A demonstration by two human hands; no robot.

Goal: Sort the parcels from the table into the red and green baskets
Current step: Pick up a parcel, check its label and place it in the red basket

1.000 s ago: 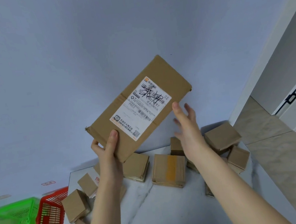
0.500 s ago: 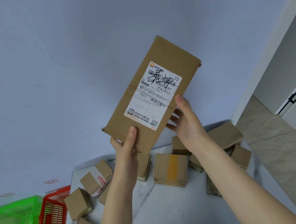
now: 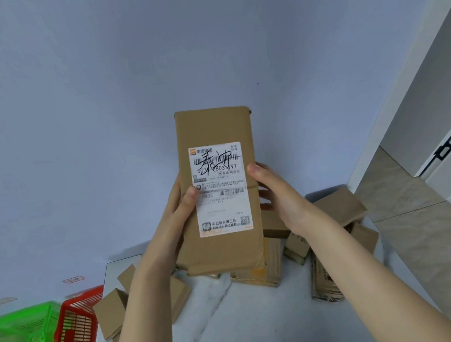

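Observation:
I hold a long flat cardboard parcel upright above the table, its white shipping label with black handwriting facing me. My left hand grips its left edge, thumb on the label. My right hand grips its right edge, thumb on the front and fingers behind. Several more brown parcels lie on the white marble table below. At the lower left stand the red basket and the green basket side by side.
A small box sits at the table's left edge next to the red basket. A flat parcel lies right of centre. A blue wall rises behind; a doorway and tiled floor are at the right.
The parcel has turned from tilted to upright and come lower and closer to me. Both hands have shifted up its sides to grip the left and right edges.

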